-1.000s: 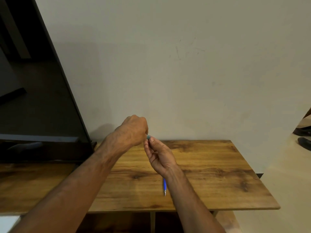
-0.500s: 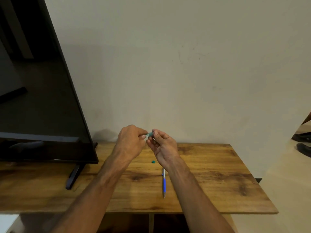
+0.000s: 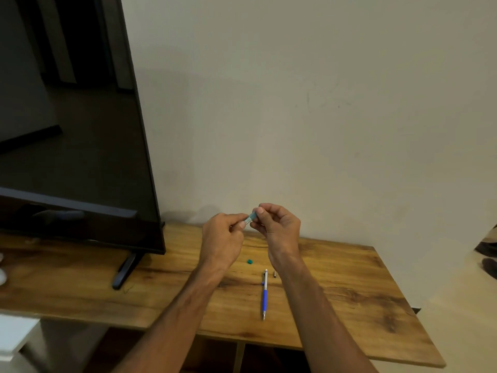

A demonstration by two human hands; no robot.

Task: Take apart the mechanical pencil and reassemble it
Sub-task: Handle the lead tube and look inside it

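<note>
Above the back of the wooden table [image 3: 349, 286], my left hand [image 3: 223, 238] and my right hand [image 3: 279, 224] pinch a small teal and silver pencil part [image 3: 251, 217] between their fingertips, one at each end. The blue and silver mechanical pencil body [image 3: 265, 293] lies on the table between my forearms, tip toward me. A small teal cap [image 3: 249, 261] rests on the wood just beyond it. Beside my right wrist a short dark metal piece [image 3: 275, 274] lies on the table.
A large black television [image 3: 67, 130] stands at the left on a dark foot [image 3: 126, 270]. The plain wall [image 3: 322, 117] rises behind the table. The table's right edge drops to the floor, where dark footwear [image 3: 489, 257] lies. Something white [image 3: 16, 337] sits at lower left.
The view has tilted down and the hands sit lower in it. Both hands came together on the small teal part, the teal cap now lies on the table, and the short metal piece has come into sight.
</note>
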